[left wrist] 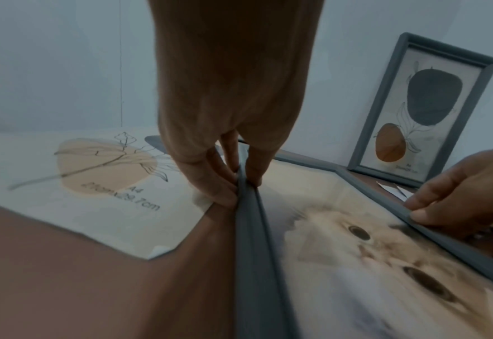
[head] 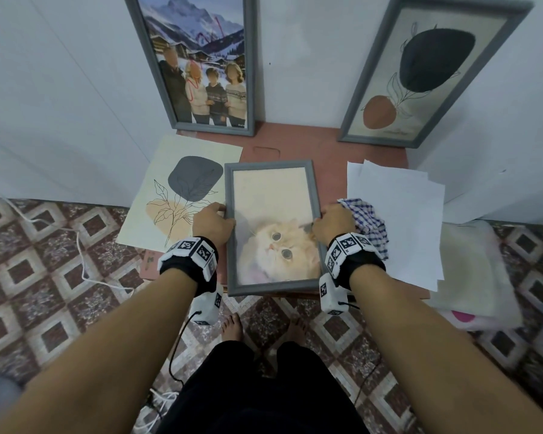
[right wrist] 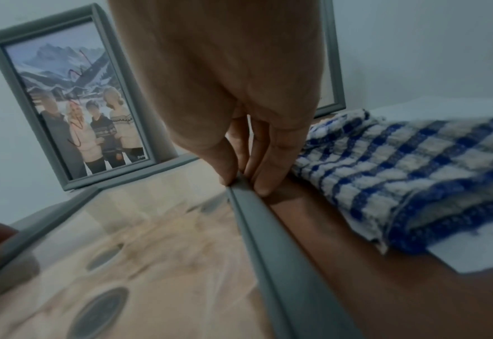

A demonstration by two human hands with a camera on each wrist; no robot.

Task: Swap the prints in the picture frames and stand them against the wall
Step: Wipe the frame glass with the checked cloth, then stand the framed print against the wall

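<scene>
A grey frame with a cat print (head: 271, 227) (left wrist: 355, 240) (right wrist: 152, 240) lies face up on the brown table (head: 326, 145). My left hand (head: 212, 222) (left wrist: 239, 185) pinches its left rail, thumb on top and fingers down the outside. My right hand (head: 329, 225) (right wrist: 245, 181) pinches the right rail the same way. A loose print with a grey and tan leaf design (head: 182, 192) (left wrist: 103, 169) lies flat to the left. Two grey frames lean on the wall: a family snow photo (head: 198, 64) (right wrist: 76, 110) and a black and orange leaf print (head: 430, 73) (left wrist: 424, 110).
A blue checked cloth (head: 367, 220) (right wrist: 399, 174) sits on several white sheets (head: 398, 220) right of the cat frame. A folded pale blanket (head: 470, 270) lies further right. White wall panels close in the sides. A white cable (head: 79, 245) runs over the patterned floor.
</scene>
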